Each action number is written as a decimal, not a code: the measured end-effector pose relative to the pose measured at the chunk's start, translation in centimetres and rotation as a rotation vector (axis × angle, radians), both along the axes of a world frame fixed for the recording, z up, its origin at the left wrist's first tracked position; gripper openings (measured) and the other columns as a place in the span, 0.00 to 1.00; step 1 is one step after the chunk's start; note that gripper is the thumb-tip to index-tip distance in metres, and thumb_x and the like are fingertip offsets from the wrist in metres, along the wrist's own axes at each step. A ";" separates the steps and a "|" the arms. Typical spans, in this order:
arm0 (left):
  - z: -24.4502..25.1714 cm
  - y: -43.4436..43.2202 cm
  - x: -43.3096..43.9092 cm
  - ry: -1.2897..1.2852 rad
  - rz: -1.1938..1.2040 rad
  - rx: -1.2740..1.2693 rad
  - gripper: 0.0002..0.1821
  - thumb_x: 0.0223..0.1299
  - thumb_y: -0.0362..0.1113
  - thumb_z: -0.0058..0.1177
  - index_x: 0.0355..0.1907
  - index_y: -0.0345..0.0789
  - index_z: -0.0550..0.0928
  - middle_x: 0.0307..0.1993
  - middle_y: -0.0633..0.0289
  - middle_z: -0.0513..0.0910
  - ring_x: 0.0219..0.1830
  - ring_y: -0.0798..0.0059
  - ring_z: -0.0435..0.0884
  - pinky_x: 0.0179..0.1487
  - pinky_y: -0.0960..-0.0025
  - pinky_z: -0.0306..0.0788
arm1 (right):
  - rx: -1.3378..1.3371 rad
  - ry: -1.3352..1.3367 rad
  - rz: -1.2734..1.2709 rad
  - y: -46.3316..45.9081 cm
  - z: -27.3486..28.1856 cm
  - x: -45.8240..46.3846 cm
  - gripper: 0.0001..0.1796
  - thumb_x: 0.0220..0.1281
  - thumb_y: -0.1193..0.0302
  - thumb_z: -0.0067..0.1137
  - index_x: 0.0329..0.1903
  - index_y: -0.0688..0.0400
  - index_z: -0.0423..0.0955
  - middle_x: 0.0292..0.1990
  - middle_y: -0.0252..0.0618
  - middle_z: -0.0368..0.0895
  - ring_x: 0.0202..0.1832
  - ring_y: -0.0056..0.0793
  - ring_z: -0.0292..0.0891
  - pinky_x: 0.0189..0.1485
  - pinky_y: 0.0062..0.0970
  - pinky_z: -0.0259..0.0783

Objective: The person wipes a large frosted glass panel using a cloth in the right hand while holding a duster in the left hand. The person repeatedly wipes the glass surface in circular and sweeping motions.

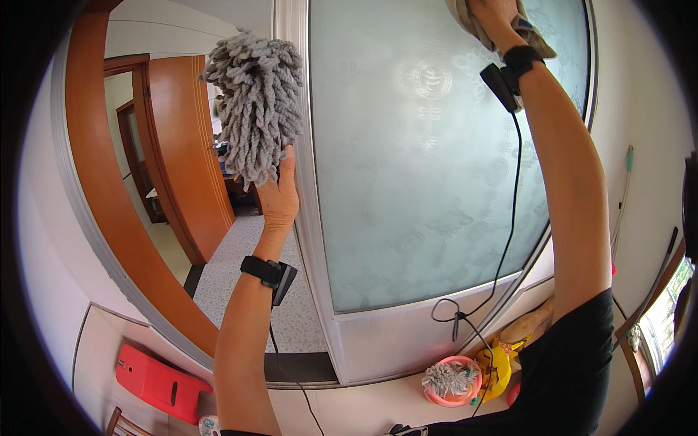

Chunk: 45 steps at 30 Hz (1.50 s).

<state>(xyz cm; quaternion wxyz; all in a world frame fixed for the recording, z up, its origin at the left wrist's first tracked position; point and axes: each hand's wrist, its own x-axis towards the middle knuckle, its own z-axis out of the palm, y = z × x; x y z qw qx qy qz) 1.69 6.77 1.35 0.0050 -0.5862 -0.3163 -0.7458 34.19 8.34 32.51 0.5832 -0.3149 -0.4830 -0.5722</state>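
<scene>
A grey string duster or mop head [253,103] stands upright at the left, with my left hand [279,193] closed around its handle just below the strands. It is beside the white metal frame [322,218] of a sliding door. At the top right, my right hand [493,16] presses a greyish cloth [537,41] against the door's frosted glass panel [403,180]; the picture's upper edge cuts off part of both. The cloth lies partly under the palm. Each wrist wears a black strap with a small device and a cable.
A pink basin [447,404] with a grey mop head [450,380] sits on the floor near a yellow plastic bag [499,370]. A red plastic stool [158,384] is at lower left. An orange wooden door [182,152] stands beyond the doorway. A looped black cable [515,191] hangs before the glass.
</scene>
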 end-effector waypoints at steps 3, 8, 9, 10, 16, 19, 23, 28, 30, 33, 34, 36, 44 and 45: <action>0.0 -0.1 -0.1 0.045 0.110 -0.041 0.37 0.61 0.55 0.47 0.58 0.21 0.64 0.60 0.46 0.64 0.62 0.57 0.60 0.66 0.65 0.49 | -0.041 -0.136 -0.005 -1.2 0.3 -3.8 0.17 0.50 0.68 0.51 0.45 0.59 0.69 0.45 0.48 0.68 0.48 0.48 0.62 0.51 0.42 0.61; 0.2 -0.5 0.3 -0.050 0.011 -0.007 0.37 0.60 0.56 0.47 0.56 0.21 0.66 0.59 0.46 0.65 0.60 0.58 0.62 0.64 0.64 0.51 | -0.055 -0.190 0.196 -1.8 -2.4 -10.0 0.20 0.49 0.67 0.55 0.48 0.56 0.69 0.47 0.47 0.66 0.49 0.49 0.62 0.52 0.43 0.62; 0.4 -0.5 0.3 -0.046 0.036 0.025 0.37 0.61 0.56 0.47 0.56 0.21 0.66 0.59 0.46 0.66 0.60 0.58 0.62 0.64 0.64 0.51 | -0.048 -0.217 0.211 -2.0 -3.2 -10.7 0.21 0.49 0.66 0.56 0.48 0.55 0.69 0.47 0.47 0.66 0.49 0.49 0.62 0.51 0.43 0.63; 0.6 -0.5 0.3 -0.057 0.015 0.019 0.36 0.61 0.55 0.47 0.55 0.21 0.67 0.58 0.47 0.67 0.59 0.58 0.63 0.63 0.64 0.52 | -0.027 -0.273 0.264 -2.2 -4.1 -11.2 0.22 0.49 0.65 0.56 0.49 0.55 0.69 0.47 0.47 0.66 0.49 0.49 0.62 0.50 0.44 0.63; 0.7 -0.6 0.2 -0.035 0.004 0.054 0.35 0.60 0.54 0.48 0.52 0.20 0.69 0.55 0.46 0.70 0.56 0.58 0.66 0.62 0.64 0.55 | -0.103 -0.460 0.302 -2.9 -11.7 -12.7 0.24 0.45 0.61 0.59 0.48 0.53 0.69 0.45 0.42 0.67 0.49 0.45 0.63 0.46 0.41 0.64; 0.8 -0.4 0.0 -0.031 0.050 0.045 0.34 0.60 0.54 0.48 0.51 0.20 0.70 0.53 0.46 0.72 0.55 0.57 0.68 0.61 0.64 0.56 | -0.092 -0.482 0.265 -2.7 -16.2 -13.2 0.21 0.43 0.68 0.55 0.45 0.53 0.71 0.42 0.37 0.69 0.45 0.40 0.66 0.38 0.36 0.64; 0.7 -0.1 -0.1 -0.029 -0.010 0.028 0.35 0.60 0.55 0.48 0.50 0.20 0.71 0.53 0.48 0.73 0.54 0.59 0.69 0.60 0.65 0.57 | -0.204 -0.504 0.315 -3.5 -22.9 -12.9 0.18 0.48 0.64 0.53 0.44 0.54 0.73 0.40 0.36 0.71 0.41 0.35 0.67 0.35 0.33 0.64; 0.7 0.1 0.1 -0.053 0.019 0.043 0.29 0.61 0.50 0.48 0.52 0.23 0.71 0.53 0.44 0.72 0.55 0.52 0.68 0.62 0.61 0.54 | -0.341 -0.582 0.340 -4.7 -31.4 -12.4 0.20 0.47 0.59 0.53 0.44 0.54 0.74 0.40 0.36 0.72 0.39 0.33 0.68 0.35 0.31 0.62; 0.7 0.1 0.1 -0.058 0.027 0.073 0.33 0.61 0.55 0.47 0.48 0.22 0.72 0.49 0.52 0.74 0.50 0.63 0.70 0.59 0.66 0.58 | -0.369 -0.638 0.357 -5.0 -34.7 -12.1 0.19 0.47 0.61 0.53 0.43 0.54 0.74 0.41 0.36 0.72 0.42 0.33 0.69 0.37 0.30 0.64; 0.7 0.0 0.0 -0.058 -0.041 0.014 0.31 0.61 0.51 0.49 0.53 0.23 0.70 0.54 0.46 0.72 0.57 0.56 0.67 0.63 0.62 0.54 | -0.515 -0.786 0.347 -5.6 -39.6 -11.1 0.18 0.47 0.65 0.51 0.44 0.53 0.72 0.42 0.36 0.73 0.43 0.31 0.71 0.41 0.30 0.68; 0.7 -0.1 0.0 -0.061 -0.066 -0.004 0.31 0.61 0.52 0.49 0.53 0.23 0.70 0.55 0.47 0.71 0.57 0.57 0.66 0.63 0.63 0.54 | -0.567 -0.822 0.361 -5.8 -41.3 -10.8 0.18 0.48 0.66 0.50 0.45 0.53 0.71 0.43 0.36 0.72 0.43 0.30 0.71 0.40 0.27 0.69; 0.8 -0.3 -0.1 -0.041 -0.016 0.014 0.32 0.61 0.53 0.48 0.53 0.23 0.70 0.55 0.47 0.71 0.57 0.58 0.66 0.63 0.63 0.54 | -0.598 -0.930 0.346 -6.2 -44.0 -10.3 0.18 0.49 0.67 0.50 0.46 0.53 0.70 0.44 0.36 0.72 0.44 0.29 0.70 0.41 0.26 0.69; 1.1 -1.4 0.6 -0.085 0.018 -0.002 0.36 0.61 0.54 0.47 0.55 0.20 0.67 0.57 0.45 0.69 0.58 0.57 0.65 0.63 0.63 0.54 | -0.548 -1.086 0.449 -5.4 -38.0 -8.1 0.14 0.47 0.68 0.50 0.41 0.53 0.71 0.37 0.36 0.69 0.40 0.30 0.68 0.39 0.27 0.67; 1.1 -1.5 0.7 -0.082 0.043 0.042 0.36 0.61 0.54 0.47 0.55 0.19 0.67 0.56 0.45 0.69 0.58 0.57 0.65 0.63 0.63 0.54 | -0.486 -1.049 0.415 -5.3 -35.4 -7.7 0.14 0.47 0.68 0.50 0.41 0.53 0.71 0.37 0.36 0.69 0.39 0.31 0.68 0.39 0.28 0.67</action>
